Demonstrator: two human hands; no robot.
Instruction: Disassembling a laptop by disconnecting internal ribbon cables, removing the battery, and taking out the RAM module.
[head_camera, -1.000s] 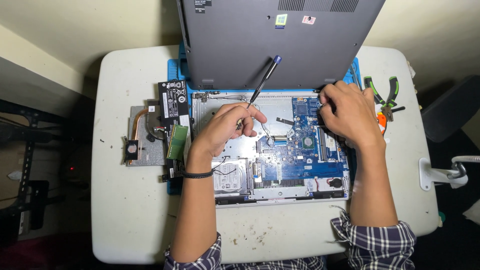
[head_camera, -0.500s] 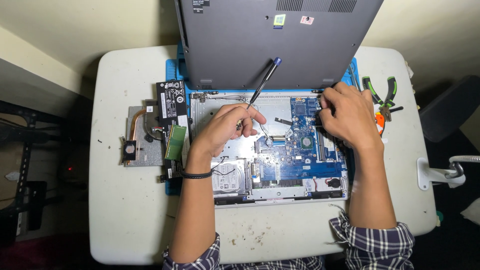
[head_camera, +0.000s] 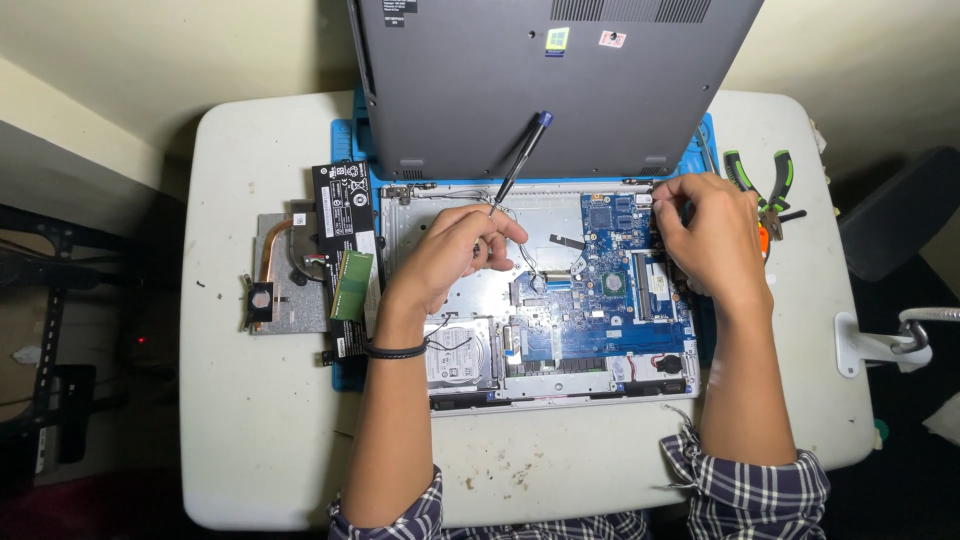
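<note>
White table (head_camera: 260, 440), scuffed, fills the view under dim light; blue work mat (head_camera: 342, 135) on it w/ an opened laptop (head_camera: 560, 290) at centre, its grey lid (head_camera: 560, 80) tipped up at 12 o'clock. Left hand (head_camera: 455, 255) sits over the bare chassis area, fingers closed in a pinch round a screwdriver (head_camera: 520, 160) w/ black shaft and blue cap, which slants up toward 1 o'clock, tip near the top hinge edge. Right hand (head_camera: 710, 240) is at 3 o'clock of the blue motherboard (head_camera: 610, 300), fingers curled on the board's upper right edge; can't tell what, if anything, they pinch. Hard drive (head_camera: 458, 355) lies below left wrist. Black battery (head_camera: 345, 230) and heatsink w/ copper pipe (head_camera: 280, 275) rest at 9 o'clock. Green-handled pliers (head_camera: 760, 185) at 2 o'clock, just beside right hand.
</note>
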